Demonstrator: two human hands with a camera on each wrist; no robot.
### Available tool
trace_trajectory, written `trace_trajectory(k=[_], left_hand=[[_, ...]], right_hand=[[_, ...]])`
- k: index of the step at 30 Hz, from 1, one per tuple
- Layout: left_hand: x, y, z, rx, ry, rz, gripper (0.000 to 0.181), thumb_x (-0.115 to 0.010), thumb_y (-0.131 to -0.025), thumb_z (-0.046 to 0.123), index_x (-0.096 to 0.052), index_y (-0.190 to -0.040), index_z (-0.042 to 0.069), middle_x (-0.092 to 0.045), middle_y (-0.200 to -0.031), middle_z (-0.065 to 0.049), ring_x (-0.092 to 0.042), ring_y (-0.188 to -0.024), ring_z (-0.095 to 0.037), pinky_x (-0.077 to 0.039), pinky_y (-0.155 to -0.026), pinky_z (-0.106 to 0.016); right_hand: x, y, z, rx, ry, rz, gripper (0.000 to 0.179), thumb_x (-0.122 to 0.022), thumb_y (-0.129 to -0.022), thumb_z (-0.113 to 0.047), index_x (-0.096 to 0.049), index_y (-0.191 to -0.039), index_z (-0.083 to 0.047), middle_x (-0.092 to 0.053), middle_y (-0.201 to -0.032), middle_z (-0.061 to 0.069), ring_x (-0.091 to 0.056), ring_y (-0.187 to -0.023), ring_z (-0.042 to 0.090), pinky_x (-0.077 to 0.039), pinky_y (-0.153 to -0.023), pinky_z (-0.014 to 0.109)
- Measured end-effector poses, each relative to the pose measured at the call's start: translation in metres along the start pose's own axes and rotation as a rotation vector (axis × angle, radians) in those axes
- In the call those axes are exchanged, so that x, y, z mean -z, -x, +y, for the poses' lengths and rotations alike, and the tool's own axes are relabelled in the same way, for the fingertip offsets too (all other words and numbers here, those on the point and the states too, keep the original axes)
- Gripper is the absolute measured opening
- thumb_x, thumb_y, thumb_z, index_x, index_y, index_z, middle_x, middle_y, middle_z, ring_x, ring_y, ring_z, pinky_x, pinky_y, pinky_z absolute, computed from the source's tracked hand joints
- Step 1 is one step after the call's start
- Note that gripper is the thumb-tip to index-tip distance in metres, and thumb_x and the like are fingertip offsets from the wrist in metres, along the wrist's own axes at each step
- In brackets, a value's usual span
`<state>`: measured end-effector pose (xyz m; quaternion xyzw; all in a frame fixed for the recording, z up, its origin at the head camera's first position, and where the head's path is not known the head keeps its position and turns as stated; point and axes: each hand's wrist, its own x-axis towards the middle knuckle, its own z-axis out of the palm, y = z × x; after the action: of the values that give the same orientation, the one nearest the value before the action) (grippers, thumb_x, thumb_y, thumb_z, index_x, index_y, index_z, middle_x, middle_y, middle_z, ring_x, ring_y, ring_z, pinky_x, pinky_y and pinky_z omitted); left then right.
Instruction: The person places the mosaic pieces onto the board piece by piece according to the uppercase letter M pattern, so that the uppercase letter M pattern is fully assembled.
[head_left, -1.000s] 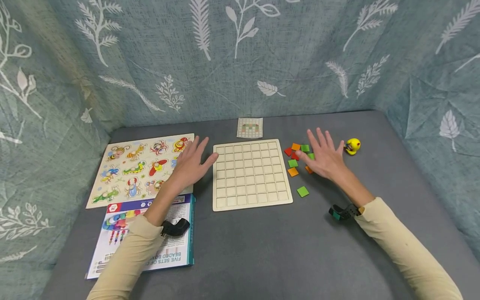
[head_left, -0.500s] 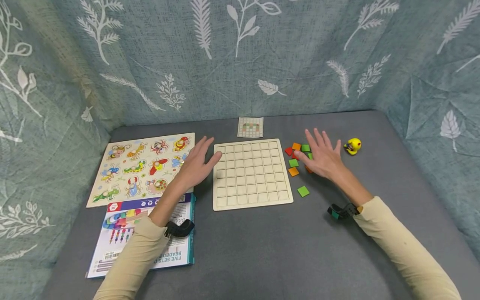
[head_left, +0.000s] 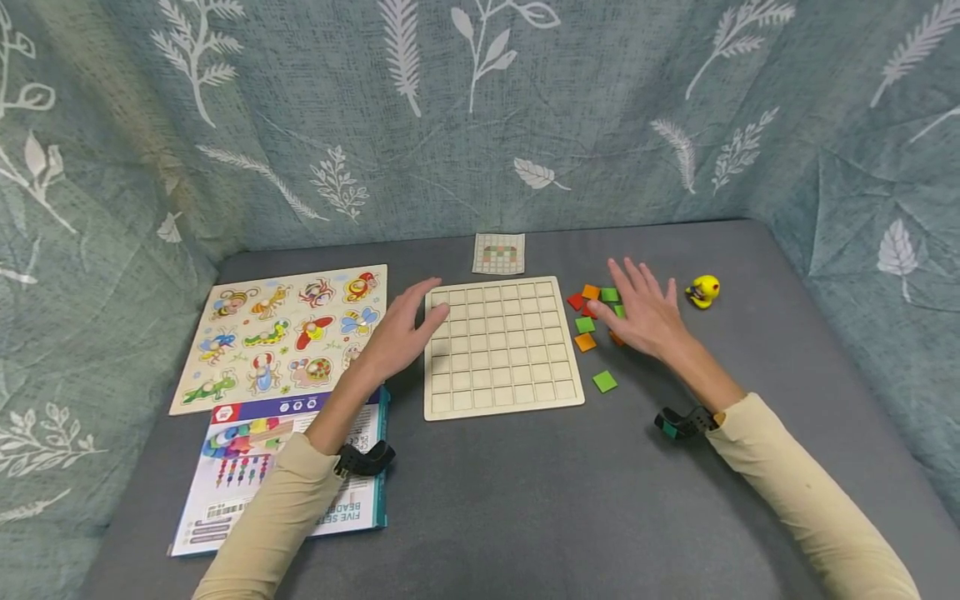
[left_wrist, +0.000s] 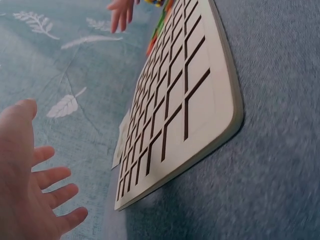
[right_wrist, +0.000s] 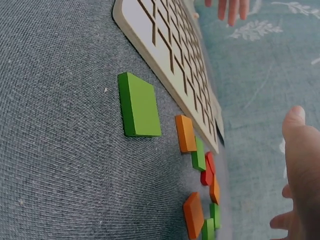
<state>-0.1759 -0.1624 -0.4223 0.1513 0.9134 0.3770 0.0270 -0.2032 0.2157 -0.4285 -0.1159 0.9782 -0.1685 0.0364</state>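
A pale wooden grid board (head_left: 502,348) with bare square cells lies mid-table. My left hand (head_left: 402,335) hovers by its left edge, fingers extended, thumb toward the board, holding nothing; the left wrist view also shows this hand (left_wrist: 32,185) raised beside the board. To the right lies a loose cluster of red, orange and green square tiles, with one green tile (head_left: 604,382) lying apart, nearer me. Over the cluster my right hand (head_left: 647,317) is spread with nothing in it, hiding some tiles. In the right wrist view an orange tile (right_wrist: 185,133) lies near the board.
A small card with a coloured grid pattern (head_left: 498,253) lies behind the board. On the left are an insect peg puzzle (head_left: 247,361) and a bead set box (head_left: 197,508), partly under my left arm. A yellow duck toy (head_left: 703,292) stands right of my right hand. Patterned cloth hangs behind.
My left hand has drifted right, from over the puzzle's edge to the board's left edge. My right hand has shifted slightly left over the tiles. Board and tiles lie as before.
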Motion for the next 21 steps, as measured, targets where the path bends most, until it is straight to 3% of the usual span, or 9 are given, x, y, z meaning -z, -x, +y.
trace_trajectory(k=[12,21], left_hand=[[-0.006,0.001,-0.001,-0.032,0.074,-0.018,0.066,-0.04,-0.1,0.054,-0.03,-0.153,0.017,-0.031,-0.158,-0.009,-0.031,-0.146,-0.03,-0.028,-0.115,-0.056],[-0.012,0.002,-0.004,-0.001,0.007,-0.076,0.067,-0.048,-0.098,0.051,-0.031,-0.153,0.017,-0.038,-0.155,-0.009,-0.032,-0.145,-0.03,-0.029,-0.115,-0.055]], right_hand=[[-0.006,0.0,-0.004,0.104,-0.083,0.11,0.082,-0.045,-0.094,-0.062,-0.026,-0.154,-0.009,-0.037,-0.151,0.024,-0.033,-0.14,0.042,-0.018,-0.116,0.063],[-0.011,0.0,-0.01,0.145,-0.085,0.145,0.073,-0.06,-0.093,-0.047,-0.036,-0.149,-0.006,-0.046,-0.142,0.025,-0.044,-0.128,0.043,-0.038,-0.103,0.059]])
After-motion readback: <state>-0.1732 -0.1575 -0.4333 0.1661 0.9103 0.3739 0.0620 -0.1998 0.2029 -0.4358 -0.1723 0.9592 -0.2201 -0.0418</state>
